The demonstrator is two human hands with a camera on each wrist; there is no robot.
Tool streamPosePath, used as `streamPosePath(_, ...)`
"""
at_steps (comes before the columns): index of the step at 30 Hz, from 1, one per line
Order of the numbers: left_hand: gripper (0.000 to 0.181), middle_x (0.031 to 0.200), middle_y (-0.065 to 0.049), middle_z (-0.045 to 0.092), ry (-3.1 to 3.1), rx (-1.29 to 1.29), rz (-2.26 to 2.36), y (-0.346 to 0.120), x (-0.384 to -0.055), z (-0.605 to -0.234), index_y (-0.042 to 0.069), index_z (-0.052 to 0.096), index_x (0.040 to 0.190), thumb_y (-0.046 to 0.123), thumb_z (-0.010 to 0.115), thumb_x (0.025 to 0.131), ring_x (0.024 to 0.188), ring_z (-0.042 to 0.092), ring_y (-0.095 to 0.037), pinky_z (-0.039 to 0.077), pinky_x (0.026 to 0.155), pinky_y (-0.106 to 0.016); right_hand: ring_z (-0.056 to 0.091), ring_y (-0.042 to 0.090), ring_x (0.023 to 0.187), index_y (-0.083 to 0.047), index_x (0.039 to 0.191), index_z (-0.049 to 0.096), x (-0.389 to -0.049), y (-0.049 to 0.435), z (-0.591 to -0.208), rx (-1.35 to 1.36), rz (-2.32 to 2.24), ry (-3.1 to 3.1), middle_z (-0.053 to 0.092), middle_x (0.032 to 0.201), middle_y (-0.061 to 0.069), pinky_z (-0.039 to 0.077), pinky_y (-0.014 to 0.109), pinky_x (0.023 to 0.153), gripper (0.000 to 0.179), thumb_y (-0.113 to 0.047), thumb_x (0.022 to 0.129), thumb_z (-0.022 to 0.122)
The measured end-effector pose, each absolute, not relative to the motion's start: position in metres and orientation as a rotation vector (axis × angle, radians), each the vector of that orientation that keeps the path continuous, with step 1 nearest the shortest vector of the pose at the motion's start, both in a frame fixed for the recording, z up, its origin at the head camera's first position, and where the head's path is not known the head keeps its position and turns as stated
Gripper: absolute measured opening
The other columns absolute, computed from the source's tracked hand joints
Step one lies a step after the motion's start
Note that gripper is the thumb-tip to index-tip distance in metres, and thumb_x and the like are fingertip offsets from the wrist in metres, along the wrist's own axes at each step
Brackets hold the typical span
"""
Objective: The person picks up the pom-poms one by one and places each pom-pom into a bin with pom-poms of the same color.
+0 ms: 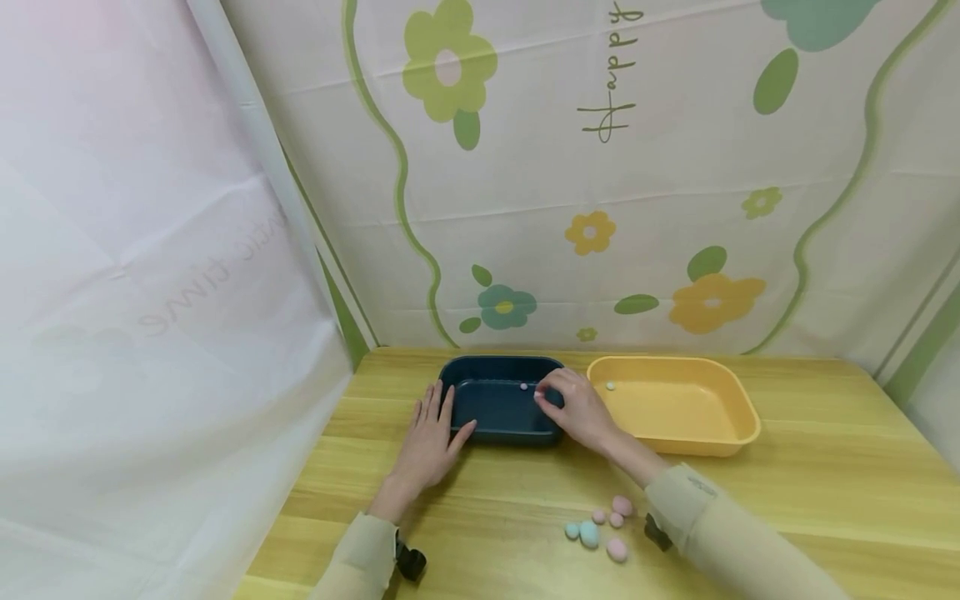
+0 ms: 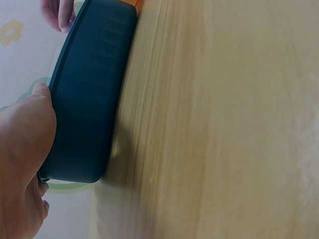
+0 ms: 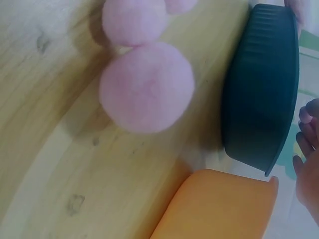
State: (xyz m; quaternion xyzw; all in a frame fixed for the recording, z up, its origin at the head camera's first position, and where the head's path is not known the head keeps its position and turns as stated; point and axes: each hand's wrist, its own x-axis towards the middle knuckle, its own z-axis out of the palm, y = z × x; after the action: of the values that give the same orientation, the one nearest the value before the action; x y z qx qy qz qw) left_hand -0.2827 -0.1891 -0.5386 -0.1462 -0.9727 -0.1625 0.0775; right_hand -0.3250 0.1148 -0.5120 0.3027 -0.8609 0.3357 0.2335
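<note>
OK, we've right hand pinching a pink pom-pom over navy tray; left hand straight-fingered on rim.

A white cloth printed with flowers, leaves and sideways lettering hung behind the wooden tabletop, another sheet at left.

The dark blue tray can be entered from above, through its middle; the left hand blocks its left rim, the right hand its right, with the yellow tray just beyond. A floral curtain closes off its back. In front, bare wooden tabletop lets a hand pass, left of the pink and blue balls
</note>
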Motion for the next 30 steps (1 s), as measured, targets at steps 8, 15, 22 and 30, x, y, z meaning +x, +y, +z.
streamPosePath(8, 0.084, 0.184, -0.026, 0.013, -2.926, -0.431, -0.5, -0.189, -0.282, -0.538, 0.002, 0.023, 0.175, 0.056, 0.046, 0.116, 0.172, 0.015, -0.045, 0.019, 0.139, -0.064, 0.072, 0.028, 0.098, -0.006, 0.098, 0.08, -0.326, 0.112, -0.516, 0.785, 0.938, -2.353, 0.077, 0.099, 0.007, 0.062, 0.049, 0.091, 0.011, -0.004, 0.091, 0.088)
streamPosePath(15, 0.084, 0.184, -0.026, 0.014, -2.923, -0.433, -0.502, -0.189, -0.283, -0.54, 0.001, 0.024, 0.174, 0.057, 0.046, 0.116, 0.172, 0.015, -0.046, 0.02, 0.138, -0.065, 0.074, 0.032, 0.108, -0.005, 0.113, 0.082, -0.315, 0.118, -0.515, 0.744, 1.014, -2.366, 0.081, 0.11, 0.011, 0.062, 0.053, 0.097, 0.023, -0.008, 0.091, 0.089)
streamPosePath(22, 0.084, 0.184, -0.026, 0.013, -2.931, -0.429, -0.517, -0.188, -0.281, -0.538, 0.002, 0.022, 0.175, 0.056, 0.047, 0.116, 0.173, 0.013, -0.045, 0.018, 0.139, -0.064, 0.075, 0.033, 0.114, -0.005, 0.121, 0.082, -0.29, 0.133, -0.517, 0.822, 1.011, -2.243, 0.082, 0.121, 0.012, 0.064, 0.054, 0.099, 0.037, -0.004, 0.085, 0.092)
streamPosePath(30, 0.084, 0.185, -0.025, 0.01, -2.94, -0.419, -0.54, -0.186, -0.281, -0.536, 0.002, 0.021, 0.175, 0.054, 0.047, 0.116, 0.173, 0.012, -0.044, 0.017, 0.14, -0.063, 0.066, 0.038, 0.133, -0.009, 0.137, 0.076, -0.251, 0.152, -0.52, 0.944, 1.032, -2.233, 0.074, 0.144, 0.015, 0.031, 0.008, 0.124, 0.058, -0.003, 0.082, 0.093)
